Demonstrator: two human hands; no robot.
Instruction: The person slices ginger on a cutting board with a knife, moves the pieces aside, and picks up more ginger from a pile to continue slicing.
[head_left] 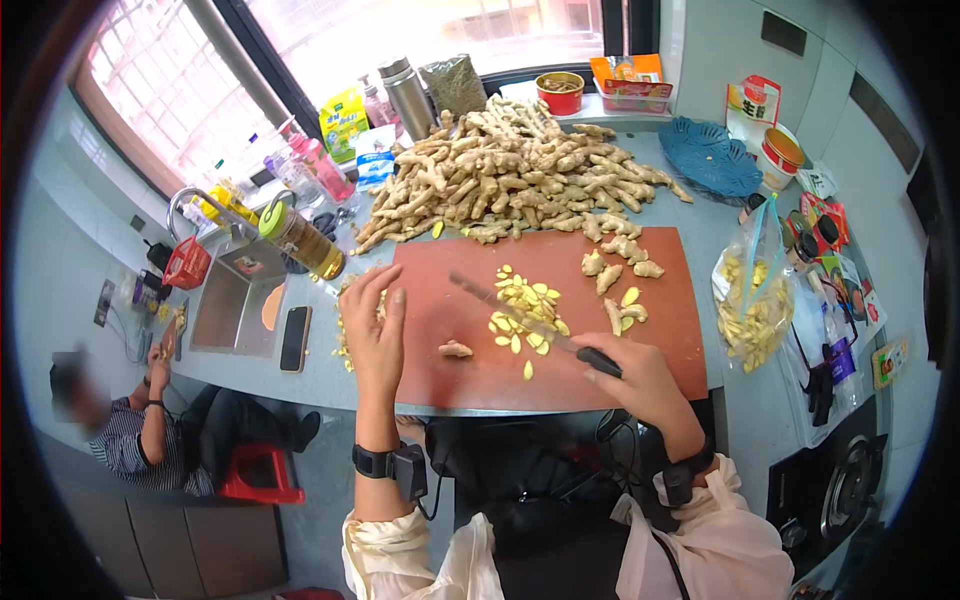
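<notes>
My right hand (640,375) grips the black handle of a knife (515,312), whose blade points up and left over a heap of yellow ginger slices (525,300) on the red-brown cutting board (440,300). My left hand (375,325) is raised at the board's left edge with its fingers apart, partly covering more ginger slices there. Between the hands lies a small ginger piece (455,348). Several ginger knobs (622,250) and a few cut pieces rest on the board's right side. A large pile of whole ginger (510,165) covers the counter behind the board.
To the left are a phone (295,338), a sink (235,305) and a green-lidded bottle (300,240). A bag of ginger slices (750,305), a blue tray (708,157) and a stove (845,490) stand right. Another person (150,430) sits at far left, hands raised.
</notes>
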